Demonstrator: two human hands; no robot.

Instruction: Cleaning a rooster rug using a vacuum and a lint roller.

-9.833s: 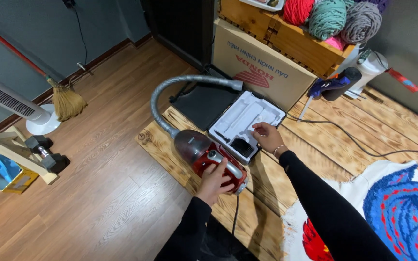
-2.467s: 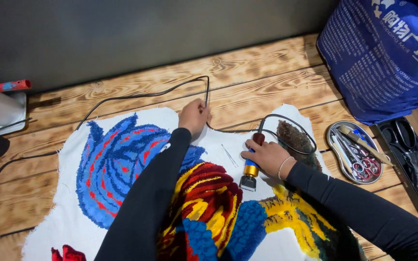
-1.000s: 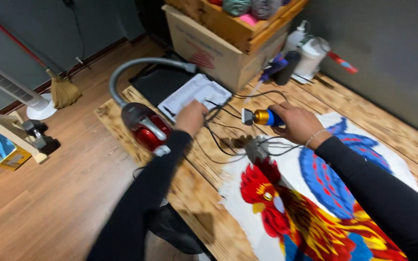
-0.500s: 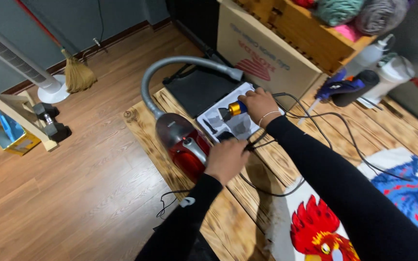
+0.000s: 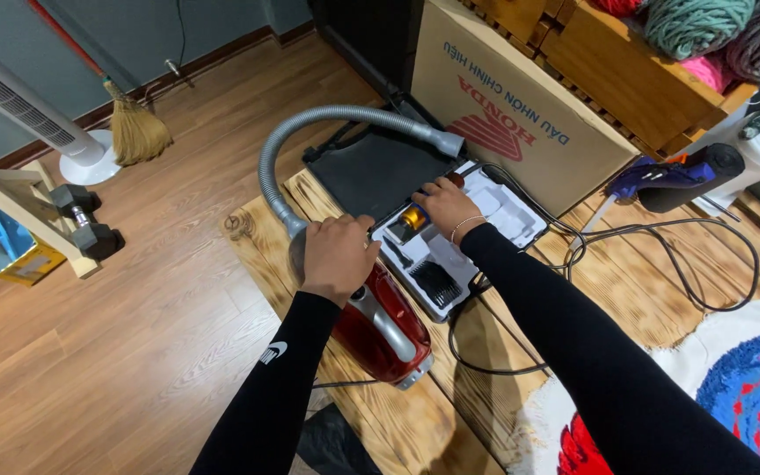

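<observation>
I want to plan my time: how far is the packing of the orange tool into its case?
Done: the case lies open, and a black comb piece sits in its white tray. In hand: the right hand sets the orange tool into a slot; the left hand rests on the red vacuum cleaner. Left: the black cord lies loose, and the case is not yet closed.

Glossy red plastic vacuum cleaner [image 5: 380, 325], ribbed grey plastic hose [image 5: 310, 141], matt scorched-wood board [image 5: 415, 422], smooth laminate floor [image 5: 116, 334]
</observation>
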